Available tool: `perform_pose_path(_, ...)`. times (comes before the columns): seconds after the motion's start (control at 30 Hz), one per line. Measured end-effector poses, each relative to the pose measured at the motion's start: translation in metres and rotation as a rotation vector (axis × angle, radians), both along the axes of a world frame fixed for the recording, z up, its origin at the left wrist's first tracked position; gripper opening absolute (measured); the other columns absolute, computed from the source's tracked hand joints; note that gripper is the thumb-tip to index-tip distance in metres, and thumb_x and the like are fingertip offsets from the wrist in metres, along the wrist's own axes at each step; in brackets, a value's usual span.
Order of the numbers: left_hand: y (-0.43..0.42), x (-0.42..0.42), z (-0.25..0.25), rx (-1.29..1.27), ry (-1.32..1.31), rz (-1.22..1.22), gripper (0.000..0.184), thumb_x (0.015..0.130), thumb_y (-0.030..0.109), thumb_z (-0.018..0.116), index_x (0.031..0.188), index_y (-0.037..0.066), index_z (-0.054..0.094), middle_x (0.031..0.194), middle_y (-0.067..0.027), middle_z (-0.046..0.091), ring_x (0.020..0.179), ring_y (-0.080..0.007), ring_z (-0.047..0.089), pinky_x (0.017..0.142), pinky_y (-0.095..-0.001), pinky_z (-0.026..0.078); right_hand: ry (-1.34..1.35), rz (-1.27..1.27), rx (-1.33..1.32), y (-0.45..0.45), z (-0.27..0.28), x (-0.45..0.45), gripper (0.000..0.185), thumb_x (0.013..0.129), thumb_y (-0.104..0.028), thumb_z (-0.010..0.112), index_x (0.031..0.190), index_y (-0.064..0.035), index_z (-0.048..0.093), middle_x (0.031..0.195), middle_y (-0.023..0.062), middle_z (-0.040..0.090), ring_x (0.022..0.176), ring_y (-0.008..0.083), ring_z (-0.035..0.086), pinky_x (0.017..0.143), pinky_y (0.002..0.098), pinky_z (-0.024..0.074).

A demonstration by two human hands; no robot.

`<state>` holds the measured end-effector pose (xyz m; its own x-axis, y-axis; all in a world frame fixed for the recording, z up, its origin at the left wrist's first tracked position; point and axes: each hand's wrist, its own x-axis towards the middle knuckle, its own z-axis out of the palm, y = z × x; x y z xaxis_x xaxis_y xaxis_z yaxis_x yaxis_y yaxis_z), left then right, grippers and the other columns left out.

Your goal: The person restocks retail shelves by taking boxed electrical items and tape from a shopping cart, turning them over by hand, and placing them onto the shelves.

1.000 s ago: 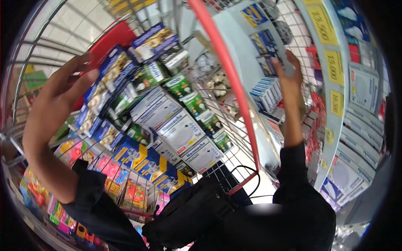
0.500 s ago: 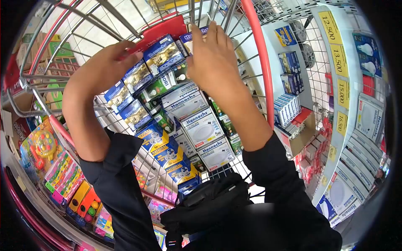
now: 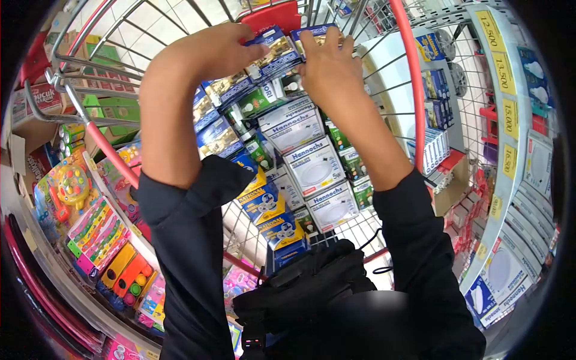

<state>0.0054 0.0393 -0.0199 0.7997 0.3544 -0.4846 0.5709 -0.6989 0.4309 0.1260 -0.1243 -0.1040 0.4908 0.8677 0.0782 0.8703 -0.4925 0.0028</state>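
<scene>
Inside the metal shopping cart, a row of blue Hannochs bulb boxes stands at the far end. My left hand is bent over this row, its thumb on the near side and its fingers partly hidden behind the box. To the right, my right hand has its curled fingers over the top of another blue Hannochs box. Nearer to me lie white Hannochs lamp boxes, green Hori boxes and yellow-blue National boxes.
The cart's red rail runs beside my right forearm. A shelf with yellow price tags holds more lamp boxes on the right. Colourful toy packs are at the left. A black bag hangs before my body.
The whole view has shifted, so the cart and its boxes appear further right. Both hands remain at the far row of blue boxes, the right one's fingers now more curled.
</scene>
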Motion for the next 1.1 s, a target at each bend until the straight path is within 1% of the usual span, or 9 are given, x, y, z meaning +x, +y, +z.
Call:
perform_pose_path(0.23, -0.004, 0.004, -0.006, 0.038, -0.048, -0.042, 0.06, 0.096, 0.051, 0.059, 0.13, 0.001, 0.062, 0.12, -0.0197, 0.069, 0.112, -0.0323, 0.065, 0.098, -0.0377, 0.049, 0.113, -0.053, 0.16, -0.009, 0.017, 0.014, 0.062, 0.07, -0.036, 0.082, 0.116, -0.0038, 0.056, 0.111, 0.0218, 0.055, 0.103, 0.0441, 0.058, 0.082, 0.0523, 0.0542)
perform_pose_path(0.4, -0.009, 0.012, 0.01, -0.011, -0.072, 0.063, 0.064, 0.096, 0.053, 0.06, 0.128, -0.003, 0.062, 0.109, -0.0225, 0.071, 0.104, -0.0333, 0.068, 0.094, -0.0407, 0.051, 0.286, 0.028, 0.332, -0.023, 0.06, 0.006, 0.067, 0.067, -0.032, 0.084, 0.116, 0.0011, 0.054, 0.114, 0.0243, 0.052, 0.106, 0.0465, 0.054, 0.087, 0.0523, 0.0502)
perform_pose_path(0.53, -0.018, 0.019, 0.032, -0.455, -0.244, 0.237, 0.062, 0.096, 0.049, 0.065, 0.124, -0.006, 0.062, 0.097, -0.0144, 0.072, 0.091, -0.0207, 0.069, 0.081, -0.0335, 0.055, 0.329, 0.112, 0.577, -0.028, 0.084, -0.008, 0.063, 0.067, -0.024, 0.085, 0.115, -0.001, 0.052, 0.111, 0.0205, 0.048, 0.11, 0.0426, 0.048, 0.093, 0.0503, 0.0437)
perform_pose_path(0.57, -0.016, 0.02, 0.026, -0.492, -0.365, 0.273, 0.045, 0.095, 0.031, 0.071, 0.121, -0.004, 0.061, 0.096, -0.0093, 0.071, 0.089, -0.0148, 0.067, 0.079, -0.0286, 0.054, 0.331, 0.144, 0.642, -0.026, 0.083, -0.009, 0.063, 0.067, -0.022, 0.085, 0.116, -0.0016, 0.051, 0.111, 0.0195, 0.046, 0.111, 0.0416, 0.046, 0.095, 0.0496, 0.042)
perform_pose_path(0.67, -0.007, 0.016, 0.03, -0.522, -0.705, 0.153, 0.031, 0.091, 0.013, 0.073, 0.116, -0.002, 0.059, 0.098, -0.0066, 0.069, 0.094, -0.0135, 0.065, 0.084, -0.0281, 0.052, 0.32, 0.24, 0.739, -0.025, 0.089, -0.007, 0.065, 0.068, -0.016, 0.086, 0.121, -0.0035, 0.049, 0.115, 0.0182, 0.044, 0.115, 0.0397, 0.043, 0.097, 0.0478, 0.0397)
perform_pose_path(0.7, -0.005, 0.016, 0.033, -0.473, -0.772, 0.098, 0.024, 0.088, 0.003, 0.072, 0.107, 0.001, 0.059, 0.101, -0.0047, 0.067, 0.099, -0.0119, 0.062, 0.089, -0.0278, 0.05, 0.259, 0.23, 0.748, -0.027, 0.094, -0.004, 0.082, 0.069, -0.019, 0.091, 0.133, -0.0046, 0.042, 0.12, 0.0134, 0.049, 0.111, 0.0269, 0.053, 0.083, 0.0383, 0.0495)
perform_pose_path(0.8, -0.01, 0.013, 0.044, -0.508, -0.759, 0.066, 0.024, 0.084, -0.002, 0.073, 0.103, 0.002, 0.058, 0.101, -0.0041, 0.065, 0.1, -0.0112, 0.06, 0.091, -0.0281, 0.048, 0.482, 0.171, 0.931, -0.031, 0.103, 0.01, 0.07, 0.077, -0.017, 0.088, 0.133, -0.0013, 0.049, 0.119, 0.0118, 0.057, 0.104, 0.021, 0.059, 0.083, 0.0313, 0.0503)
perform_pose_path(0.83, -0.011, 0.015, 0.043, -0.579, -0.765, 0.062, 0.026, 0.082, -0.006, 0.074, 0.101, 0.002, 0.058, 0.1, -0.0038, 0.065, 0.099, -0.011, 0.06, 0.092, -0.0282, 0.048, 0.506, 0.195, 0.95, -0.034, 0.106, 0.018, 0.061, 0.078, -0.018, 0.085, 0.129, -0.0045, 0.055, 0.111, 0.012, 0.057, 0.09, 0.022, 0.059, 0.074, 0.0344, 0.0513)
perform_pose_path(1.1, -0.017, 0.021, 0.042, -0.434, -0.744, -0.08, 0.024, 0.079, -0.003, 0.076, 0.096, 0.004, 0.059, 0.095, -0.0018, 0.064, 0.097, -0.0128, 0.059, 0.095, -0.0304, 0.043, 0.633, 0.223, 0.798, -0.044, 0.121, 0.026, 0.035, 0.082, -0.008, 0.079, 0.113, -0.0013, 0.065, 0.102, 0.0138, 0.065, 0.094, 0.0244, 0.064, 0.079, 0.0336, 0.0502)
